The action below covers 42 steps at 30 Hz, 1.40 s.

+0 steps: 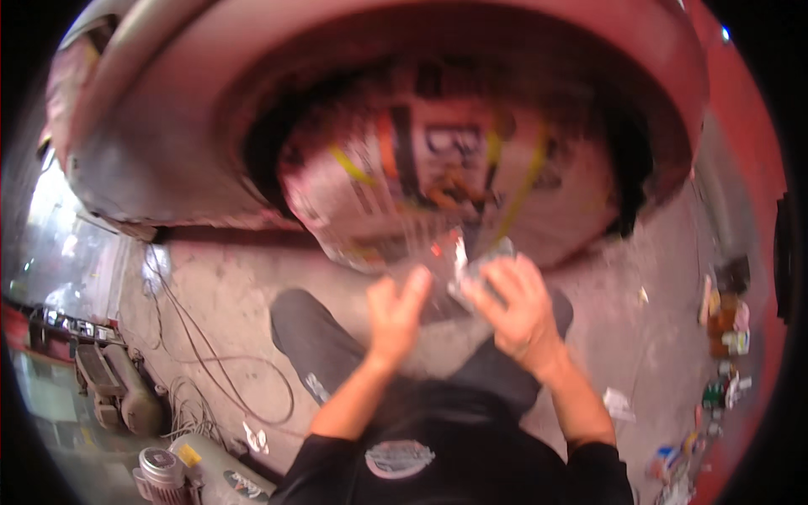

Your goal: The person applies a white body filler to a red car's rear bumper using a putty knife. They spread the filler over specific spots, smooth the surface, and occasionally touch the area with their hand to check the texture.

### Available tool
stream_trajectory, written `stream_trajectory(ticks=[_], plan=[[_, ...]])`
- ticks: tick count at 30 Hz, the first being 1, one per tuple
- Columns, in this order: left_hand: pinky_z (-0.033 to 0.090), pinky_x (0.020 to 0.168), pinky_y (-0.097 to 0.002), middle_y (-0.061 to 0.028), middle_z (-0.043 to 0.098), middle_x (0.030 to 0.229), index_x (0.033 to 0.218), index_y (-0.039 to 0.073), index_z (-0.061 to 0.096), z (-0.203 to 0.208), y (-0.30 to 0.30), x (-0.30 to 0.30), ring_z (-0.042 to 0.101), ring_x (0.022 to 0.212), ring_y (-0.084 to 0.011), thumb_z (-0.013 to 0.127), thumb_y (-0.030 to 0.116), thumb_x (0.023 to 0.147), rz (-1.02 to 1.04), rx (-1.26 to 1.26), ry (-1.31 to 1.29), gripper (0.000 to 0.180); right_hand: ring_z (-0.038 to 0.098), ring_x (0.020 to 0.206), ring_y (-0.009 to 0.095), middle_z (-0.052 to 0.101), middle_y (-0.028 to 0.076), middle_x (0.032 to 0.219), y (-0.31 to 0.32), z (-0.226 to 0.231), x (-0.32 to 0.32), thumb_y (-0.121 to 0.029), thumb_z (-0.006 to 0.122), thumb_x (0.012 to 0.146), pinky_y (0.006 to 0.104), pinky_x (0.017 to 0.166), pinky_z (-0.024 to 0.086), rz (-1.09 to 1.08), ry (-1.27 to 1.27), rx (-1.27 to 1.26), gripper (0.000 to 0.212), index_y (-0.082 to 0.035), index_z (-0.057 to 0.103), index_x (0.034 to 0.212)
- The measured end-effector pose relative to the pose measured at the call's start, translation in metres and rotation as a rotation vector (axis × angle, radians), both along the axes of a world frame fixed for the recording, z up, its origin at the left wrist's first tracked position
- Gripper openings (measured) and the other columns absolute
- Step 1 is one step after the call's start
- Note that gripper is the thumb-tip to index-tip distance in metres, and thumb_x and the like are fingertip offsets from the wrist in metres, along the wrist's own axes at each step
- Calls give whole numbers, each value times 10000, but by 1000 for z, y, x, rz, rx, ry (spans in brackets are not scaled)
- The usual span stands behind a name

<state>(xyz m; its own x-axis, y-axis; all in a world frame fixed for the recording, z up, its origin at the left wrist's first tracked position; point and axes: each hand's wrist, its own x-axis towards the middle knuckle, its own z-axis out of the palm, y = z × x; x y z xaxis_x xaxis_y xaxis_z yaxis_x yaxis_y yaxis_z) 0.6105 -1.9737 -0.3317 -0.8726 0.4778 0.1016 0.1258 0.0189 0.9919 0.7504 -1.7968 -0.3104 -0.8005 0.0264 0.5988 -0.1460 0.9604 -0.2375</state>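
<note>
Between my two hands, in front of the covered wheel, stretches a crumpled piece of clear plastic film (pixel 459 263) that catches the light. My right hand (pixel 518 307) is closed on its bunched right side, fingers curled. At its left side my left hand (pixel 394 313) is closed too, the thumb pointing up; motion blurs its fingertips. Just beyond both hands is a car wheel wrapped in a pale printed sheet (pixel 362 185) with coloured stripes, set inside the dark wheel arch. Whether the film touches this wrapping I cannot tell.
A dull car body panel (pixel 168 160) curves above and around the wheel. Left on the floor lie a looped hose (pixel 286 404) and an air compressor (pixel 202 467). Along the right wall several small containers and scraps (pixel 725 337) are scattered. My bent knees flank my hands.
</note>
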Motion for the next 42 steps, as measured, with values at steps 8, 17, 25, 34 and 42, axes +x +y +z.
stream_trajectory(ticks=[8, 17, 25, 34, 42], plan=[[515, 802, -251, -8, 717, 1021, 1203, -45, 699, 19, 9, -3, 616, 890, -70, 625, 154, 1058, 91, 344, -90, 256, 623, 1108, 357, 642, 155, 1184, -14, -35, 8, 64, 632, 662, 509, 998, 498, 100, -40, -232, 562, -71, 728, 1200], [572, 935, -355, -129, 724, 1172, 1293, -46, 621, -9, 14, 5, 714, 1033, -208, 701, 36, 941, -107, 679, -770, 370, 619, 1147, 426, 593, 216, 1235, -13, -31, -4, 130, 649, 659, 487, 971, 541, 150, 169, -238, 558, -19, 688, 1197], [565, 862, -334, -85, 722, 1106, 1254, -26, 657, 19, 6, 7, 699, 959, -163, 642, 109, 1000, -112, 508, -449, 288, 623, 1097, 403, 638, 185, 1168, 7, -42, 12, 92, 625, 654, 486, 964, 536, 38, -6, -208, 553, -35, 721, 1183], [504, 847, -276, -59, 709, 1092, 1269, -45, 676, -9, 17, 18, 613, 951, -97, 572, 227, 1078, 13, 173, -151, 348, 603, 1148, 350, 632, 139, 1180, -9, -23, 5, 19, 647, 645, 535, 1029, 474, 76, -37, -119, 624, -118, 716, 1250], [520, 894, -324, -46, 712, 1035, 1157, -27, 692, 7, 19, -6, 643, 972, -141, 607, 260, 1060, 178, 365, -151, 315, 643, 1058, 410, 655, 190, 1174, 11, -39, 18, 63, 608, 650, 475, 954, 537, 166, 27, -352, 550, -45, 742, 1173]])
